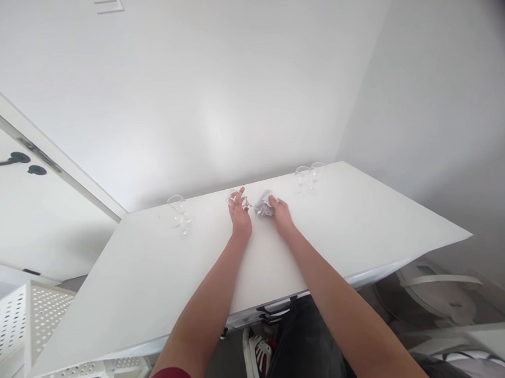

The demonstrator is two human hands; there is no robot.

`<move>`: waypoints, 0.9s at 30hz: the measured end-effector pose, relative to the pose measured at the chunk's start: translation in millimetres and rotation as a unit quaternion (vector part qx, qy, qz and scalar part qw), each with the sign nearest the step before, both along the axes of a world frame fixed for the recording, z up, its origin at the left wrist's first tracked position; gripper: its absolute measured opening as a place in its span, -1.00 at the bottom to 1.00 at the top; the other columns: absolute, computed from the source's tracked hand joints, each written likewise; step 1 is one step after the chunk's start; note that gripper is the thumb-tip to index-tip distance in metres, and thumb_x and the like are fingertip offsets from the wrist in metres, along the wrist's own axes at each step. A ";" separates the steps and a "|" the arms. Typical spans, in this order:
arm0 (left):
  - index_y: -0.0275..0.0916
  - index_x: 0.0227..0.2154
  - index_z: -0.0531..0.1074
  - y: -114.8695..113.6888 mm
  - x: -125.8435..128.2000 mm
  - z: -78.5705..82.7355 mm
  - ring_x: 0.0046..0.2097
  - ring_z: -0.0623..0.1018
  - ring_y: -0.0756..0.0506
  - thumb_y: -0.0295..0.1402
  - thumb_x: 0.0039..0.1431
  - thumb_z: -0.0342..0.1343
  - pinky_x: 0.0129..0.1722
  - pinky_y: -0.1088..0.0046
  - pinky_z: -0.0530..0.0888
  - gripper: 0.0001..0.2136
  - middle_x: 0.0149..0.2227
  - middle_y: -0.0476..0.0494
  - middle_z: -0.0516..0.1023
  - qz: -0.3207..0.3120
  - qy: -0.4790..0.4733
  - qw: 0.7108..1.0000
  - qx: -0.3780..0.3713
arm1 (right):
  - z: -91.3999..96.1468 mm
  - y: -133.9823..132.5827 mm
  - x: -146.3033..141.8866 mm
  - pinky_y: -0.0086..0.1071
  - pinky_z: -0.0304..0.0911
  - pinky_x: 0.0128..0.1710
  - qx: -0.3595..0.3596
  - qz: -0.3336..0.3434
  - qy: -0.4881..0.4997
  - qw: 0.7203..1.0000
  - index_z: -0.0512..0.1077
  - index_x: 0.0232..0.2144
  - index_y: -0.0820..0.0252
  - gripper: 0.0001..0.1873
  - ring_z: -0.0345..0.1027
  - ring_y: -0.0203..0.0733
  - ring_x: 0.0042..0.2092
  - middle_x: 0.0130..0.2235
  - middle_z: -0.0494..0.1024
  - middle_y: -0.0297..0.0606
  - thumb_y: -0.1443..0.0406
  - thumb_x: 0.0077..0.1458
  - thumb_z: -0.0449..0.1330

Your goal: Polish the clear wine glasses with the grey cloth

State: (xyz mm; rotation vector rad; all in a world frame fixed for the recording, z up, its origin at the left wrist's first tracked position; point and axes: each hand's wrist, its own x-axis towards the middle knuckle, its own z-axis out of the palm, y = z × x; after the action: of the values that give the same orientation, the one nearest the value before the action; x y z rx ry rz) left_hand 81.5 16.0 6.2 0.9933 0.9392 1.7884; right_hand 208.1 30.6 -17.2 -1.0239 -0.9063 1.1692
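The stemmed glass (231, 198) was clear and colourless, held tilted well over on its side toward the 12 o'clock edge of the table (156, 284). Its bowl pointed to about 9 o'clock, partly covered, and its thin stem ran toward 4 o'clock. The cloth (264, 202), pale grey and crumpled into a loose bunch, was held at 3 o'clock from the bowl, meeting the stem's end. The glass's foot could not be made out there. Whether either thing touched the tabletop could not be told.
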 end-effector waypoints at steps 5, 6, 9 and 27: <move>-0.08 0.03 0.35 -5.5 5.3 2.5 -0.01 0.51 -0.09 -0.02 0.19 0.24 -0.04 0.31 0.46 -0.56 0.29 -0.24 0.38 -0.032 -0.006 0.998 0.050 | -3.2 -7.3 -12.5 -0.30 0.33 -0.25 0.001 0.204 0.004 0.979 0.50 -0.38 0.21 -0.59 0.39 -0.15 -0.30 -0.39 0.53 -0.28 0.01 -0.13 0.40; -0.08 0.04 0.35 -8.7 7.4 3.9 0.00 0.51 -0.09 -0.04 0.15 0.28 -0.01 0.29 0.46 -0.54 0.28 -0.24 0.39 -0.044 0.010 0.997 0.061 | -4.8 -7.1 -11.9 -0.30 0.32 -0.26 -0.006 0.196 0.004 0.981 0.50 -0.40 0.21 -0.62 0.38 -0.17 -0.32 -0.41 0.52 -0.30 0.06 -0.17 0.42; -0.07 0.04 0.36 -20.1 13.0 10.1 0.08 0.48 -0.15 -0.12 0.06 0.38 0.05 0.25 0.44 -0.48 0.23 -0.26 0.43 -0.084 0.078 0.989 0.093 | -7.6 -5.9 -7.3 -0.30 0.31 -0.31 -0.036 0.162 0.011 0.986 0.49 -0.47 0.21 -0.69 0.36 -0.19 -0.36 -0.46 0.50 -0.31 0.15 -0.25 0.42; -0.03 0.06 0.34 -11.6 7.9 11.2 -0.01 0.51 -0.07 -0.17 0.13 0.28 -0.03 0.34 0.46 -0.55 0.25 -0.21 0.38 -0.004 0.062 0.997 0.040 | 3.4 -12.1 -10.0 -0.28 0.38 -0.42 -0.059 0.138 -0.089 0.985 0.48 -0.48 0.21 -0.70 0.39 -0.15 -0.39 -0.43 0.53 -0.24 0.14 -0.20 0.43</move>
State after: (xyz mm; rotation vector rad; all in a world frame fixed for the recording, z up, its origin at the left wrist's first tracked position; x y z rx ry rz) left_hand 89.4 4.3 17.4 1.1693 0.9442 1.7869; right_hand 198.2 18.5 -13.8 -1.1379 -1.1577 1.3915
